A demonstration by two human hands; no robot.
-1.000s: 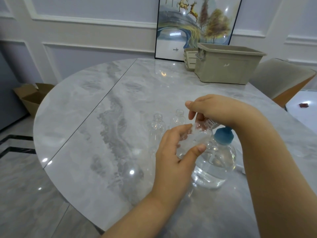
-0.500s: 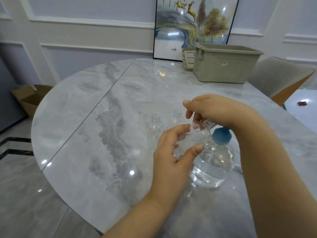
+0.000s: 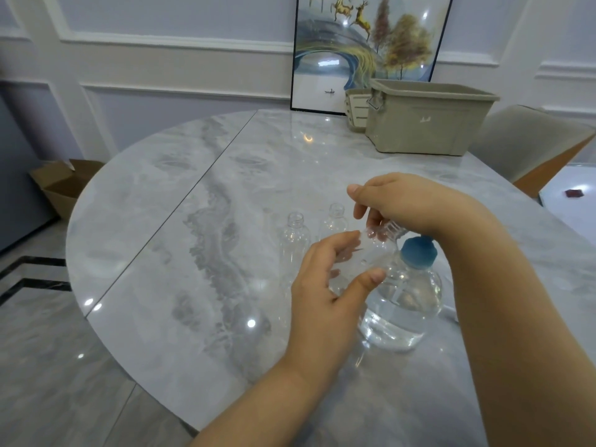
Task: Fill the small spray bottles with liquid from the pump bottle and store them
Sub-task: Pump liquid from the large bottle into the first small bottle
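My left hand (image 3: pixel 325 285) curls around a small clear spray bottle (image 3: pixel 371 256) held above the table. My right hand (image 3: pixel 406 201) pinches the ribbed clear cap (image 3: pixel 392 229) at that bottle's top. Just behind and to the right stands the large clear bottle (image 3: pixel 403 304) with a blue top (image 3: pixel 419 253), part full of clear liquid. Two more small clear bottles, one on the left (image 3: pixel 295 233) and one on the right (image 3: pixel 335 221), stand uncapped on the marble table (image 3: pixel 193 253) behind my left hand.
A beige storage bin (image 3: pixel 425 121) stands at the table's far right, with a smaller slatted basket (image 3: pixel 356 108) beside it. A framed picture (image 3: pixel 364 43) leans on the wall. A chair (image 3: pixel 529 146) is at the right, a cardboard box (image 3: pixel 61 185) on the floor at left.
Both hands stay on the small bottle and its cap; the fingers of my right hand have shifted slightly on the cap. The view has drifted a little.
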